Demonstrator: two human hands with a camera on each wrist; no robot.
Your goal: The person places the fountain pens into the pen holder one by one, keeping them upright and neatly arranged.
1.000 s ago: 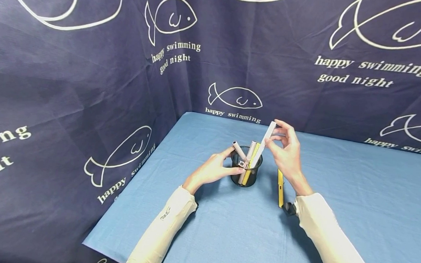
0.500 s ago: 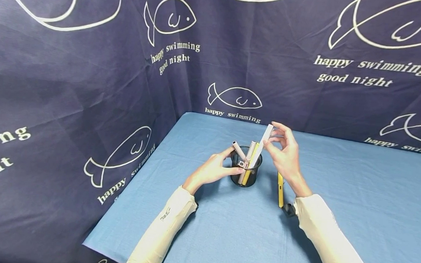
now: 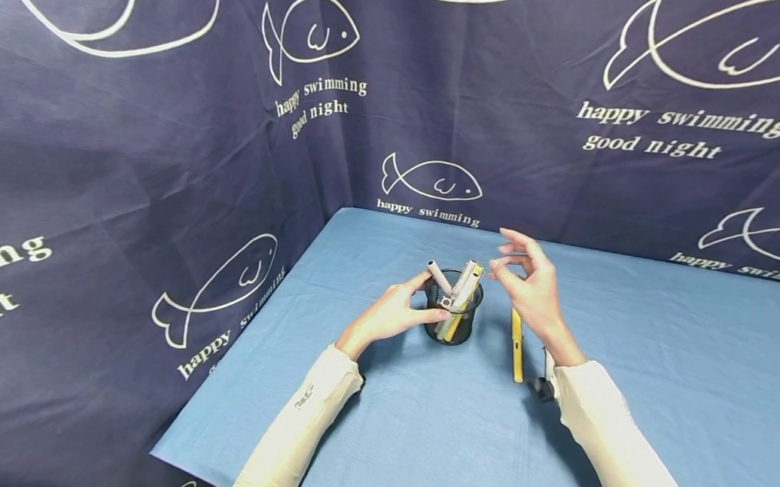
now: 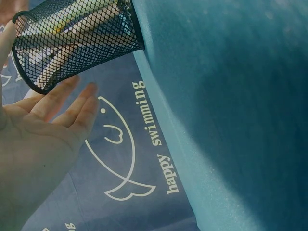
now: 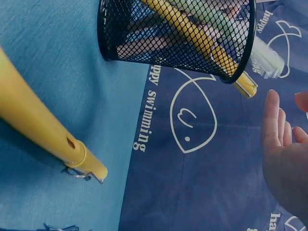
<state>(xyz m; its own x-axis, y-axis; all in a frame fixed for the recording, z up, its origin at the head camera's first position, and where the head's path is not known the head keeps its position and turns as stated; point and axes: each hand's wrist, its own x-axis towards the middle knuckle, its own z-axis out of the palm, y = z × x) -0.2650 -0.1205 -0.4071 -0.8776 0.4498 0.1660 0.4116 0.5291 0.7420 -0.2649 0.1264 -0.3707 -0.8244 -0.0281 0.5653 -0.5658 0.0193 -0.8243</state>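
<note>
A black mesh pen cup (image 3: 448, 327) stands on the blue table, holding several pens. My left hand (image 3: 395, 312) grips it at the rim, thumb on the near side and fingers on the far side; the other fingers extend below it in the left wrist view. My right hand (image 3: 526, 283) hovers just right of the cup with nothing held. Its fingers are extended in the right wrist view. A yellow pen (image 5: 248, 85) and a whitish translucent pen (image 5: 269, 62) poke out of the cup mouth. One pale pen (image 3: 438, 275) leans left inside it.
Another yellow pen (image 3: 517, 350) with a metal clip lies on the blue tablecloth (image 3: 437, 443), right of the cup. A white object (image 3: 548, 364) is partly hidden by the right wrist. Dark blue fish-print fabric (image 3: 531, 170) hangs behind and to the left.
The white stick-like pen that my right hand pinched has gone down into the cup, and that hand has let go. My left hand stays on the cup.
</note>
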